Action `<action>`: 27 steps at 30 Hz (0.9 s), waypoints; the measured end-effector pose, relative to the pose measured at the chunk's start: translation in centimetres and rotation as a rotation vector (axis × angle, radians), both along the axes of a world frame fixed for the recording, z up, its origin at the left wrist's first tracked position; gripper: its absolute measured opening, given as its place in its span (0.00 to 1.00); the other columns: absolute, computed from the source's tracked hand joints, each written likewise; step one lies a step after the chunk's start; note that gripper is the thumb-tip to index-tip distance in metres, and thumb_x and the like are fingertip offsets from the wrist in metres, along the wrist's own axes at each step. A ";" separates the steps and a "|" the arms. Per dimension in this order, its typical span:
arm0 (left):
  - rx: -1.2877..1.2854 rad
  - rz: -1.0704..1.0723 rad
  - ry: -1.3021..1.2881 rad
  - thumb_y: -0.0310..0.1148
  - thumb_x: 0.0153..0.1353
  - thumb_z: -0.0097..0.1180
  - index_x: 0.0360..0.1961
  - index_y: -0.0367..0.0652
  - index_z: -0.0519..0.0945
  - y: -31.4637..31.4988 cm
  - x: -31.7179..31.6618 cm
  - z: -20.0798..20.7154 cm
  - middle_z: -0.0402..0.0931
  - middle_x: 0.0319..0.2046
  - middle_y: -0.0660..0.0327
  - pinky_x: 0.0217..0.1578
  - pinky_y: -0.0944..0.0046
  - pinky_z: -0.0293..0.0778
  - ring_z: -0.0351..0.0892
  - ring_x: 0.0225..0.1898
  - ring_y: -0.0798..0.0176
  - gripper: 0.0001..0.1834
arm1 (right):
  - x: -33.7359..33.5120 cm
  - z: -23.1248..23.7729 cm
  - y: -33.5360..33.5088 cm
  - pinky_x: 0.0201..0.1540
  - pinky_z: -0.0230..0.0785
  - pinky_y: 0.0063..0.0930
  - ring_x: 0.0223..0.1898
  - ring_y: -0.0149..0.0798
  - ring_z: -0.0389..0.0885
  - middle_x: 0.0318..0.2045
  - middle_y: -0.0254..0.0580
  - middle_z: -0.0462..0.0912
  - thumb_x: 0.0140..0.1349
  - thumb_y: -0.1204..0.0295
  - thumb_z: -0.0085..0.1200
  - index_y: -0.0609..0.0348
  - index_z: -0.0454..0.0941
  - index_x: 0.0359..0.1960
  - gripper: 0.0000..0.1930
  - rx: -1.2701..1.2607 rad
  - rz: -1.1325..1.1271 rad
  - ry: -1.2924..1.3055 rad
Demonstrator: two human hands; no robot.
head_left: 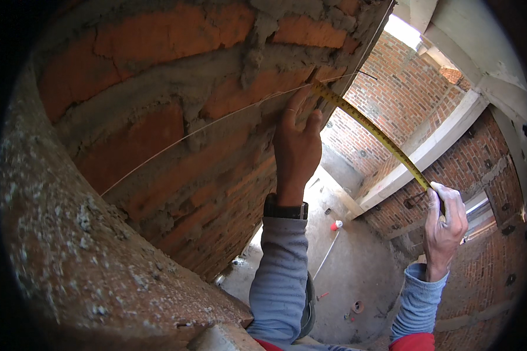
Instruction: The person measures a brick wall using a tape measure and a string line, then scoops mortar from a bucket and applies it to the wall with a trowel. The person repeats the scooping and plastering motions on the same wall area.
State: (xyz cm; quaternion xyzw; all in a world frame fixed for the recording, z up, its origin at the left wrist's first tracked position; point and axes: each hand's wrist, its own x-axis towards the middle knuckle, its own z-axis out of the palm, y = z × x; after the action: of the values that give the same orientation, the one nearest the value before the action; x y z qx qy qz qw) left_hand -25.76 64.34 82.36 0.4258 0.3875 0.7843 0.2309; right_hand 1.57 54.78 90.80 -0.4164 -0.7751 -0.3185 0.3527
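A yellow tape measure blade [376, 130] stretches between my two hands, slanting down from the brick wall to the right. Its upper end meets the fingertips of my left hand [297, 146], raised against the wall; the thumb is apart from the raised index finger. My right hand [445, 225], dusted with pale powder, pinches the blade's lower end; a case is not visible there. A thin pale string [202, 127] runs along the wall, passing by my left fingertips to a dark nail [367, 75] beyond the wall's edge. A dark watch band circles my left wrist.
The rough brick wall [140, 137] rises close on the left above a gritty mortar ledge [93, 251]. Far below lies a concrete floor [334, 286] with a red-and-white object [336, 225] and a pale rod [326, 255]. A concrete beam [427, 155] crosses brickwork at right.
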 end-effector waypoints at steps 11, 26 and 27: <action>-0.007 0.013 0.023 0.33 0.74 0.55 0.70 0.47 0.75 0.0 0.0 0.0 0.72 0.69 0.46 0.72 0.50 0.64 0.69 0.73 0.44 0.24 | -0.4 -0.2 0.1 0.44 0.75 0.37 0.41 0.48 0.87 0.39 0.48 0.87 0.66 0.80 0.63 0.64 0.84 0.44 0.06 -0.038 0.019 0.046; 0.039 0.361 -0.235 0.40 0.73 0.63 0.53 0.33 0.82 -2.3 -0.3 2.3 0.87 0.47 0.52 0.54 0.59 0.83 0.87 0.50 0.58 0.19 | -0.4 -6.2 18.7 0.16 0.52 0.20 0.17 0.21 0.59 0.22 0.21 0.64 0.79 0.60 0.42 0.45 0.65 0.40 0.08 -0.846 0.658 1.548; 0.069 0.379 -0.253 0.39 0.74 0.63 0.52 0.33 0.83 -2.3 -0.2 2.2 0.87 0.46 0.52 0.54 0.59 0.84 0.87 0.50 0.58 0.18 | -2.0 -5.8 21.7 0.14 0.49 0.20 0.16 0.20 0.57 0.19 0.19 0.61 0.77 0.59 0.45 0.45 0.65 0.39 0.09 -0.865 0.733 1.574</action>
State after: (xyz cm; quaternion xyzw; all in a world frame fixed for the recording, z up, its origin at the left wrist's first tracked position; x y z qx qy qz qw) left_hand -25.97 62.06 84.59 0.2511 0.4016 0.8737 0.1114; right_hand -0.43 76.49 84.96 -0.3367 -0.4490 0.4936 0.6644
